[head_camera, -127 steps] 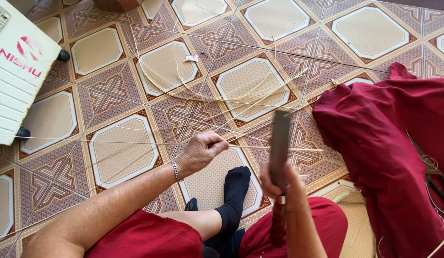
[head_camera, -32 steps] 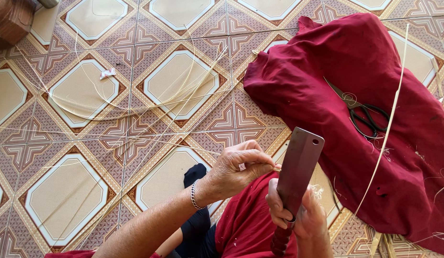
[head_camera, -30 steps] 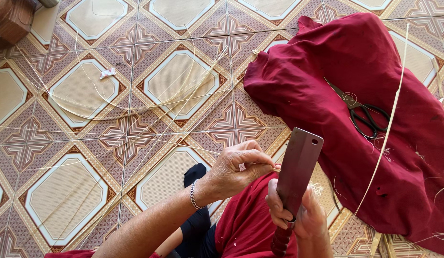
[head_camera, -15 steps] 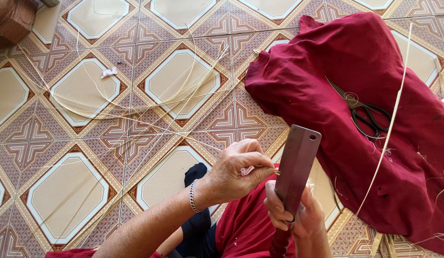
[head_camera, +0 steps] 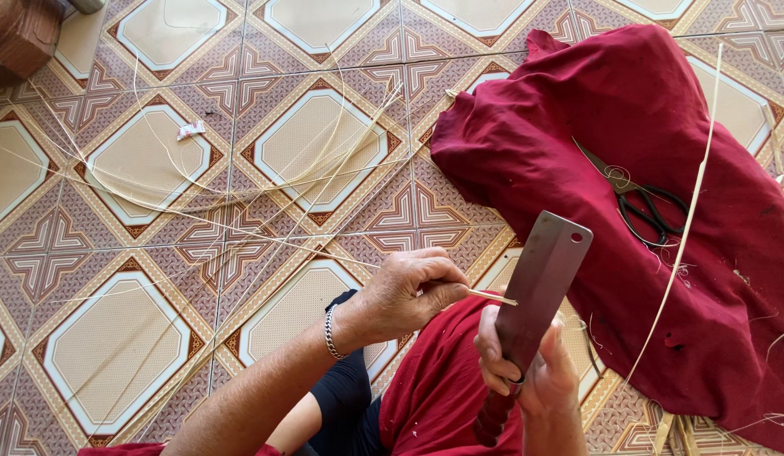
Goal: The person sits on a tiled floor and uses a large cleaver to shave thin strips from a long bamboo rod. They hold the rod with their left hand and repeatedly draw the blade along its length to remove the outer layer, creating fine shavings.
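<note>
1. I see loose strips [head_camera: 240,190] spread on the tiled floor [head_camera: 113,338], upper left.
2. My left hand [head_camera: 405,295] pinches a thin strip [head_camera: 492,296], centre.
3. My right hand [head_camera: 527,371] grips a cleaver [head_camera: 540,283] upright, lower centre.
4. Scissors [head_camera: 645,207] lie on red cloth [head_camera: 561,127], right.

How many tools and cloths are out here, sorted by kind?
Cleaver-like blade, held upright in the right hand: 1
Black scissors: 1
Red cloth spread on the floor: 1
Thin strip pinched by the left hand: 1
Total: 4

Bare forearms; silver chain bracelet [head_camera: 330,331] on left wrist; red garment, dark leggings.
</note>
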